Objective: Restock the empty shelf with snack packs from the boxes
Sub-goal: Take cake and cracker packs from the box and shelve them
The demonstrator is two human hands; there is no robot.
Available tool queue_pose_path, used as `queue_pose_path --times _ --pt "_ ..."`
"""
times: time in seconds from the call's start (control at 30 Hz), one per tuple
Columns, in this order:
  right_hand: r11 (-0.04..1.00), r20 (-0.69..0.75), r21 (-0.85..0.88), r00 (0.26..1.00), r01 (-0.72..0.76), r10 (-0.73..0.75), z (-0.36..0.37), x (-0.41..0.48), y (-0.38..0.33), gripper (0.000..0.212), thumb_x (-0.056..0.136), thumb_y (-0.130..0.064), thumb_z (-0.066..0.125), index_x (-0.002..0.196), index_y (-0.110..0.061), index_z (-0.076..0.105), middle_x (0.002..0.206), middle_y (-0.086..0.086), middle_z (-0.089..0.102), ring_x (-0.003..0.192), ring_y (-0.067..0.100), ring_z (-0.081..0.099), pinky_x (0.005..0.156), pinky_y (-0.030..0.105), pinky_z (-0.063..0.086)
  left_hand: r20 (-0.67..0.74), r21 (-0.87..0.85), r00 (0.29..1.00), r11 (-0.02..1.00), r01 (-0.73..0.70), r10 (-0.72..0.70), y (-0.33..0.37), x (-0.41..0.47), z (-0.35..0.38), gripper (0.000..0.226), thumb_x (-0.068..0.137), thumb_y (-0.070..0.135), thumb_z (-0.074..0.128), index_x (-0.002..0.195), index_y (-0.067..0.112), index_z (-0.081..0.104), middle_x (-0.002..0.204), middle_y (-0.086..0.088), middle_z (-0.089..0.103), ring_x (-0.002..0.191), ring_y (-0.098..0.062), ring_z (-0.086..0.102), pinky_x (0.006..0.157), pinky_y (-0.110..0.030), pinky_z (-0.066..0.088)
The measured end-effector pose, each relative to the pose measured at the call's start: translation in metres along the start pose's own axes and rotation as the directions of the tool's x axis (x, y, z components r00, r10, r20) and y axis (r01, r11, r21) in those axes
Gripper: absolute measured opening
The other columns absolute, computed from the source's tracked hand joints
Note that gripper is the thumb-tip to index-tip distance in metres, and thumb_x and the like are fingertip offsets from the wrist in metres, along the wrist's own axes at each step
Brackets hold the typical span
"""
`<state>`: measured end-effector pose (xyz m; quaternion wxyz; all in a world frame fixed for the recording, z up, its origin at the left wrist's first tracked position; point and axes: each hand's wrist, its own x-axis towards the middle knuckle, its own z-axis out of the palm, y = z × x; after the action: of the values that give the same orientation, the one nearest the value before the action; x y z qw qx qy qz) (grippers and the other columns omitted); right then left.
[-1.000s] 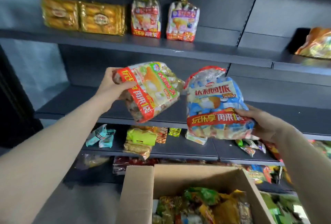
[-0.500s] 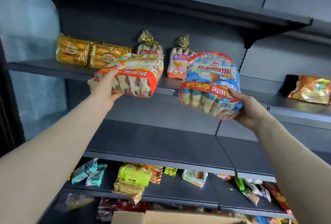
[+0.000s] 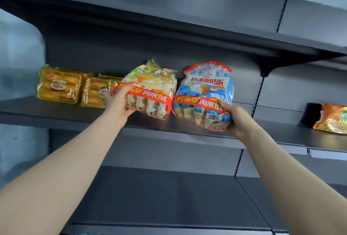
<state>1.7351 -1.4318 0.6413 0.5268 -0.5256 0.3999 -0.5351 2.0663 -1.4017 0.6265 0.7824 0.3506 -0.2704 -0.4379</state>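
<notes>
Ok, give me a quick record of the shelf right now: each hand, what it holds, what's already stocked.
left hand: grips green pack at its lower left corner
right hand: grips blue pack at its lower right corner
held packs: side by side, labels facing the camera, at the shelf; whether they rest on it cannot be told
already on shelf: left golden pack, right golden pack, orange bag far right
</notes>
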Motion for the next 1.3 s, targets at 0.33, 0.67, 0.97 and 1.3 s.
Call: queue_pose_path --times 0.33,0.67,0.97,1.3 --pt "0.998 -0.153 -0.065 0.988 -0.007 -0.003 0.018 0.082 0.034 0.056 0.085 -0.027 0.076 0.133 -0.012 0.051 0.111 0.010 0.074 0.094 0.028 0.074 0.070 0.040 0.060 0.207 0.478 0.966 0.877 0.039 -0.156 -0.023 0.124 -0.021 0.070 0.079 0.002 0.075 0.131 0.034 0.041 0.121 -0.001 0.060 0.110 -0.022 0.058 0.101 -0.047 0.044" --pt "0.971 -0.379 -0.075 0.894 0.226 -0.238 0.048 0.109 0.026 0.043 0.092 -0.020 0.071 0.124 -0.020 0.043 0.103 0.000 0.068 0.070 0.013 0.073 0.051 0.032 0.059 0.333 0.694 0.913 0.717 -0.068 -0.236 -0.025 0.159 -0.015 0.073 0.065 0.006 0.088 0.128 0.018 0.054 0.117 -0.004 0.070 0.107 -0.020 0.066 0.091 -0.038 0.053" --pt "0.953 -0.357 -0.130 0.884 0.275 -0.304 0.041 0.127 0.022 0.048 0.090 -0.018 0.072 0.126 -0.026 0.042 0.109 0.000 0.068 0.074 0.013 0.074 0.053 0.029 0.058 0.238 0.732 0.971 0.655 -0.187 0.012 -0.064 0.205 0.030 0.082 0.073 0.014 0.086 0.137 0.020 0.035 0.127 -0.004 0.056 0.116 -0.026 0.057 0.093 -0.047 0.053" --pt "0.970 -0.275 -0.109 0.931 0.218 -0.241 0.015 0.130 0.044 0.051 0.088 -0.017 0.074 0.131 -0.020 0.046 0.112 0.006 0.072 0.085 0.024 0.075 0.061 0.035 0.060 0.135 0.860 0.983 0.508 -0.053 -0.125 -0.081 0.223 0.028 0.097 0.075 0.026 0.086 0.145 0.010 0.021 0.134 -0.014 0.052 0.122 -0.032 0.054 0.098 -0.046 0.048"
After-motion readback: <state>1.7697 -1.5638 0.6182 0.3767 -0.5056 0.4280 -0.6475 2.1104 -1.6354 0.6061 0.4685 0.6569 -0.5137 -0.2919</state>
